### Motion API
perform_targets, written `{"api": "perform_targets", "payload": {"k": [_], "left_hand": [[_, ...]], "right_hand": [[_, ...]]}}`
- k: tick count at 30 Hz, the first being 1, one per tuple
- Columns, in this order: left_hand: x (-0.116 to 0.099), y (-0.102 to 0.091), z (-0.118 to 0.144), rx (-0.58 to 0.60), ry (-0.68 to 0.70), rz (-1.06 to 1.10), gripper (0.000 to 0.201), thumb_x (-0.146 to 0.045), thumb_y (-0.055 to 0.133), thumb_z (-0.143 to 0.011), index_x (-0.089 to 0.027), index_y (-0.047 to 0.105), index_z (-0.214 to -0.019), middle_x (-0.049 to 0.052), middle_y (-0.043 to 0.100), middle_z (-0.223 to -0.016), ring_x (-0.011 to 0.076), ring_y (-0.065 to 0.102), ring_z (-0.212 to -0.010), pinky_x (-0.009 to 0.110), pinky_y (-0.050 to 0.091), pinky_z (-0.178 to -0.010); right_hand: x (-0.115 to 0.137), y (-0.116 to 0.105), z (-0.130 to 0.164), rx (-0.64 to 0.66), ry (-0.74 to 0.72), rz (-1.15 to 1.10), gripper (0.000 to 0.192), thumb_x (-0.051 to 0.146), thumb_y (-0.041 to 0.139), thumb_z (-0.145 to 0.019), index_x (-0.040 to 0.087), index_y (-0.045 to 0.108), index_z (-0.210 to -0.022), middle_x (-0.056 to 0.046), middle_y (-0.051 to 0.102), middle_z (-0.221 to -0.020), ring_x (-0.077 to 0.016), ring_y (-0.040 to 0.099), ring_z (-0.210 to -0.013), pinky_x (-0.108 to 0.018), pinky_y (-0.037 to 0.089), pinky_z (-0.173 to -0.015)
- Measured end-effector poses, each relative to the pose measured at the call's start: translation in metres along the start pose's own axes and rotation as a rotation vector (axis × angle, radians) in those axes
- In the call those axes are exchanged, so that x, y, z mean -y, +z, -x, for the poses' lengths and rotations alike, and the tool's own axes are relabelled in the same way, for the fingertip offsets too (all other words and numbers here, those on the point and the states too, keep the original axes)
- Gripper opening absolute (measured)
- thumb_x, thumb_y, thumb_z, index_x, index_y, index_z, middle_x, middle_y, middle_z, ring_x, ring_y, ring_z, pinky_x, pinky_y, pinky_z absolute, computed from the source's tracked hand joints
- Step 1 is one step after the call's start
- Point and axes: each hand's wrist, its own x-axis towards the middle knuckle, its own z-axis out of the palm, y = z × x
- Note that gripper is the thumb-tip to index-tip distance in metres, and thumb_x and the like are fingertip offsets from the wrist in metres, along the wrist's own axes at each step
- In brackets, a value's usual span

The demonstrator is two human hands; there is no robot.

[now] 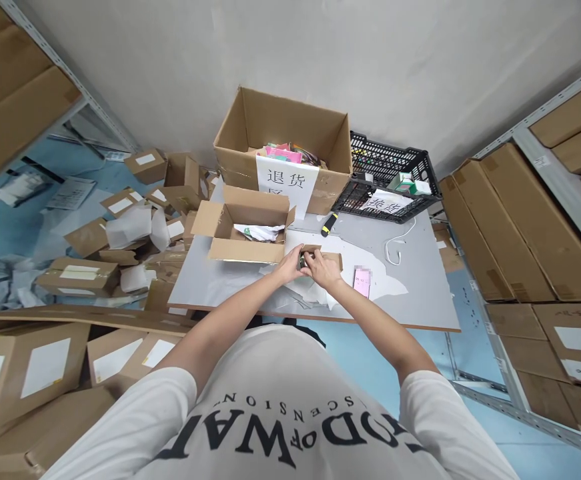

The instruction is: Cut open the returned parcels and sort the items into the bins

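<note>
A small brown cardboard box (337, 258) is on the table between my hands, partly hidden by them. My left hand (289, 266) is closed on the box's left side. With bent fingers, my right hand (324, 269) reaches over the box's near side, its fingertips at a small dark item (303, 259) whose kind I cannot make out. Just left of my hands stands an open carton (247, 251) with a white and green packet (260, 232) inside. White paper sheets (380, 277) lie beneath and beside the small box.
A large carton (230, 163) of colourful packets stands at the back, beside a black plastic crate (427, 177) holding small boxes. A yellow-black cutter (329, 225), a phone (362, 282) and a white cable (395, 257) lie on the table (435, 293). Cartons crowd the left floor and right shelves.
</note>
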Motion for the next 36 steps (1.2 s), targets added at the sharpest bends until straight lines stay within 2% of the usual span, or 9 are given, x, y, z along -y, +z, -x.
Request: {"api": "perform_targets", "payload": {"k": [9, 11, 15, 17, 19, 22, 24, 30, 36], "left_hand": [[-0.003, -0.004, 0.0, 0.029, 0.051, -0.041, 0.092, -0.033, 0.076, -0.062, -0.014, 0.027, -0.137, 0.02, 0.039, -0.138, 0.0321, 0.04, -0.128, 0.048, 0.034, -0.106], [-0.006, -0.006, 0.001, 0.044, 0.072, -0.059, 0.084, -0.034, 0.076, -0.063, -0.017, 0.034, -0.133, 0.016, 0.046, -0.132, 0.0304, 0.045, -0.123, 0.046, 0.037, -0.103], [-0.006, -0.006, 0.002, 0.055, 0.068, -0.09, 0.061, -0.034, 0.075, -0.065, -0.018, 0.047, -0.117, 0.014, 0.05, -0.124, 0.0288, 0.048, -0.118, 0.044, 0.04, -0.1], [-0.004, -0.005, 0.003, 0.043, 0.069, -0.086, 0.058, -0.034, 0.075, -0.065, -0.019, 0.048, -0.114, 0.013, 0.049, -0.124, 0.0285, 0.047, -0.12, 0.044, 0.039, -0.101], [-0.003, -0.003, 0.003, 0.032, 0.069, -0.079, 0.058, -0.034, 0.075, -0.064, -0.02, 0.048, -0.114, 0.012, 0.049, -0.123, 0.0281, 0.047, -0.119, 0.044, 0.039, -0.101], [-0.003, -0.001, 0.003, 0.016, 0.049, -0.057, 0.058, -0.034, 0.074, -0.064, -0.021, 0.047, -0.114, 0.011, 0.05, -0.121, 0.0274, 0.048, -0.117, 0.043, 0.043, -0.097], [-0.005, 0.001, 0.005, 0.011, 0.027, -0.043, 0.058, -0.034, 0.074, -0.065, -0.021, 0.046, -0.114, 0.011, 0.051, -0.122, 0.0271, 0.049, -0.117, 0.042, 0.046, -0.093], [-0.008, 0.009, 0.012, -0.06, -0.103, 0.032, 0.073, -0.031, 0.074, -0.062, -0.022, 0.036, -0.124, 0.01, 0.052, -0.123, 0.0269, 0.053, -0.114, 0.043, 0.048, -0.089], [-0.007, 0.012, 0.013, -0.107, -0.117, 0.083, 0.081, -0.023, 0.072, -0.06, -0.018, 0.029, -0.129, 0.015, 0.048, -0.13, 0.0275, 0.048, -0.122, 0.042, 0.047, -0.092]], "right_hand": [[-0.015, 0.024, 0.026, -0.287, -0.083, -0.279, 0.06, 0.046, 0.041, -0.09, 0.02, 0.03, -0.142, -0.017, 0.039, -0.136, -0.0308, 0.043, -0.115, -0.046, 0.037, -0.094], [-0.021, 0.033, 0.041, -0.438, 0.035, -0.428, 0.059, 0.043, 0.042, -0.09, 0.019, 0.03, -0.142, -0.017, 0.036, -0.139, -0.0309, 0.04, -0.12, -0.047, 0.035, -0.097], [-0.031, 0.053, 0.06, -0.735, 0.527, -0.874, 0.071, 0.05, 0.046, -0.085, 0.018, 0.023, -0.144, -0.016, 0.021, -0.148, -0.0307, 0.026, -0.132, -0.052, 0.023, -0.107], [-0.032, 0.059, 0.056, -0.666, 0.576, -1.295, 0.072, 0.055, 0.043, -0.085, 0.019, 0.023, -0.143, -0.014, 0.023, -0.149, -0.0265, 0.026, -0.134, -0.046, 0.025, -0.108], [-0.032, 0.059, 0.044, -0.53, 0.464, -1.716, 0.069, 0.06, 0.034, -0.086, 0.022, 0.026, -0.143, -0.011, 0.03, -0.147, -0.0229, 0.034, -0.131, -0.042, 0.033, -0.104], [-0.03, 0.054, 0.022, -0.474, 0.302, -1.982, 0.068, 0.062, 0.026, -0.086, 0.025, 0.027, -0.143, -0.009, 0.038, -0.144, -0.0224, 0.045, -0.125, -0.042, 0.041, -0.097], [-0.027, 0.05, 0.011, -0.439, 0.225, -1.884, 0.066, 0.059, 0.031, -0.086, 0.023, 0.032, -0.142, -0.009, 0.042, -0.142, -0.0236, 0.047, -0.123, -0.043, 0.041, -0.097], [-0.011, 0.044, 0.003, -0.339, 0.14, -1.09, 0.058, 0.046, 0.046, -0.085, 0.018, 0.045, -0.135, -0.013, 0.033, -0.147, -0.0249, 0.028, -0.137, -0.044, 0.026, -0.109], [-0.004, 0.044, -0.001, -0.288, 0.099, -0.816, 0.061, 0.042, 0.049, -0.084, 0.019, 0.038, -0.139, -0.014, 0.022, -0.151, -0.0274, 0.025, -0.138, -0.045, 0.031, -0.106]]}}
